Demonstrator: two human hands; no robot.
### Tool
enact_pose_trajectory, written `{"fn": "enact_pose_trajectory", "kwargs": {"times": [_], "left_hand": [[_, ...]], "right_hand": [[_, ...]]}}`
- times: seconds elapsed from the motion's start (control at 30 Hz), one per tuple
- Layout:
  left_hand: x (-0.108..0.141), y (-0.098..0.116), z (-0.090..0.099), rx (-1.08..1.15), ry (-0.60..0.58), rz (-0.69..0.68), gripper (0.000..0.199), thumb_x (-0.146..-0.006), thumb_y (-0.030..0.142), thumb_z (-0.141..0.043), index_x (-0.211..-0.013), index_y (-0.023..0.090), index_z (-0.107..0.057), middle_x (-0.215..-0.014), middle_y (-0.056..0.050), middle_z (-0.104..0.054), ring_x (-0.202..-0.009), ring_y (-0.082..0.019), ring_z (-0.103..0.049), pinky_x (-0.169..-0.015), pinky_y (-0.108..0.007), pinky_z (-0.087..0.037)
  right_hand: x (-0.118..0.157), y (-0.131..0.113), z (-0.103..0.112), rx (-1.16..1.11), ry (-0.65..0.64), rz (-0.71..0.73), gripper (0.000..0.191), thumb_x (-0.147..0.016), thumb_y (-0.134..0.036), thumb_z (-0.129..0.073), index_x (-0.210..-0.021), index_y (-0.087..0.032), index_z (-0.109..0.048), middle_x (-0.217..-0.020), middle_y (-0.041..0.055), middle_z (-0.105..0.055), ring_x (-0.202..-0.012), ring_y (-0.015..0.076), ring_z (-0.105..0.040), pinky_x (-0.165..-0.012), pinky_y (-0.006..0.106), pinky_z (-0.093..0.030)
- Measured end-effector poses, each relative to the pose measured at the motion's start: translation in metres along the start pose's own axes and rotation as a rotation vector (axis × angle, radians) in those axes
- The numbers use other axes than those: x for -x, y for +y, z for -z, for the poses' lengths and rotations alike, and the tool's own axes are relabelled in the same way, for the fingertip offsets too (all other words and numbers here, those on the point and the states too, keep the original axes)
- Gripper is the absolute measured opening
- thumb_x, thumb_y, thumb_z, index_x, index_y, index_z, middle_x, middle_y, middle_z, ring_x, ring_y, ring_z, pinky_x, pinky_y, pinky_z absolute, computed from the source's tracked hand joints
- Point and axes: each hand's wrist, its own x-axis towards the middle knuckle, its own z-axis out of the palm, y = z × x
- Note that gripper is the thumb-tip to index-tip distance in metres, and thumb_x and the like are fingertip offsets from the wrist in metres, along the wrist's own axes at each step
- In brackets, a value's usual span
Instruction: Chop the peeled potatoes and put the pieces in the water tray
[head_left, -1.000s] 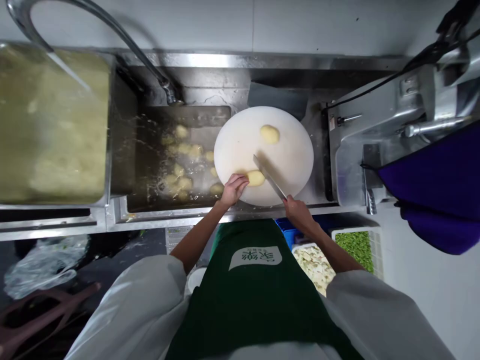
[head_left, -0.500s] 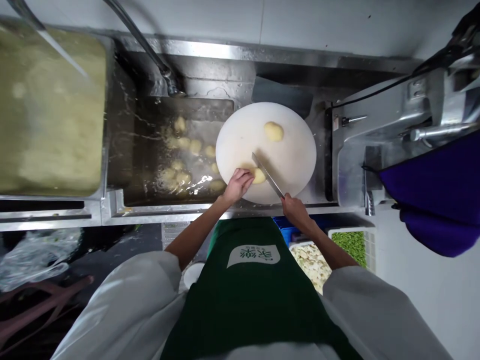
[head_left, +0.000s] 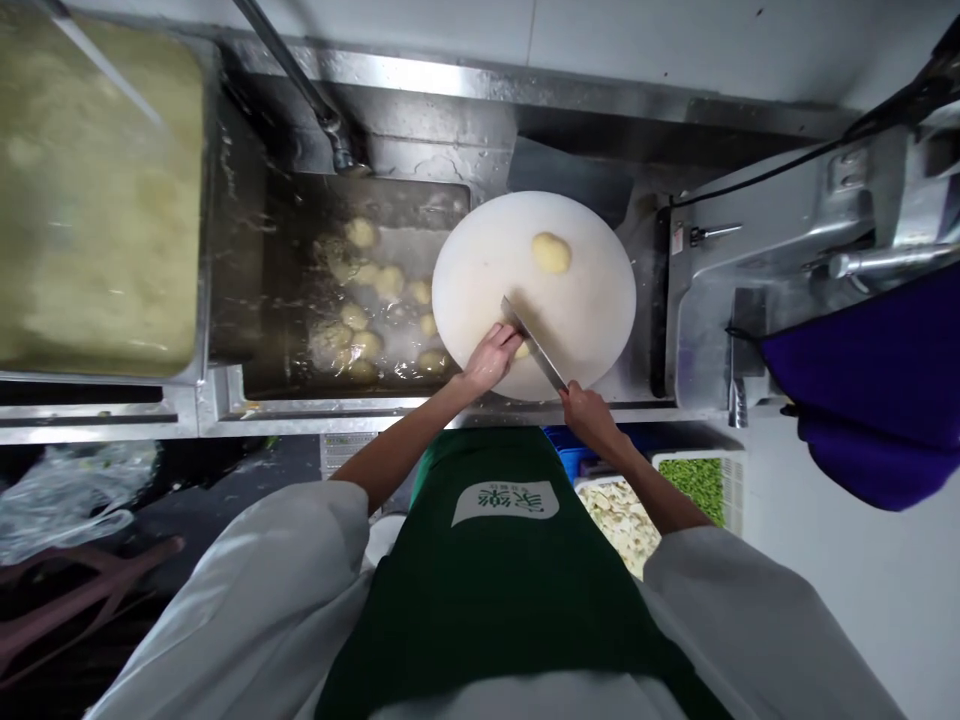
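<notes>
Left hand [head_left: 493, 358] — fingers bunched together, pressing a peeled potato [head_left: 523, 351] onto the board. Most of that potato is hidden under the hand; only a bit of yellow shows by the fingertips. Right hand [head_left: 589, 412] is wrapped around the handle of a knife [head_left: 536, 345], blade slanting up and left across the potato, right beside the left fingers. Can't tell how deep the edge sits.

Board [head_left: 592, 300] is white and oval, left edge overlapping the sink [head_left: 405, 200]. A second potato [head_left: 551, 252] lies whole toward the back of it, well apart from the blade. Loose potatoes [head_left: 390, 282] sit in the sink water, left of the board. Faucet [head_left: 341, 140] stands behind the sink; farther left, a steel tub [head_left: 204, 250] of cloudy yellowish liquid — a spout angles over it.

Lower right, below table level: pale chopped pieces [head_left: 619, 520], and chopped greens [head_left: 690, 488] in a white crate [head_left: 733, 490].
</notes>
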Motion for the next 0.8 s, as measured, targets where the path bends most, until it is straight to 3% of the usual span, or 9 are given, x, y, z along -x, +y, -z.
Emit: {"fn": "enact_pose_trajectory", "kwargs": {"times": [0.8], "left_hand": [[0.004, 0.002, -0.002, 0.044, 0.068, 0.02, 0.035, -0.104, 0.024, -0.031, -0.104, 0.012, -0.063, -0.104, -0.012, -0.062, -0.095, -0.02, -0.048, -0.088, -0.035, -0.049]], "right_hand": [[-0.003, -0.011, 0.006, -0.008, 0.011, 0.006, 0.031, -0.108, -0.031, -0.024, -0.111, -0.012, -0.048, -0.096, 0.0145, -0.067, -0.092, 0.0289, -0.067, -0.069, 0.032, -0.035]]}}
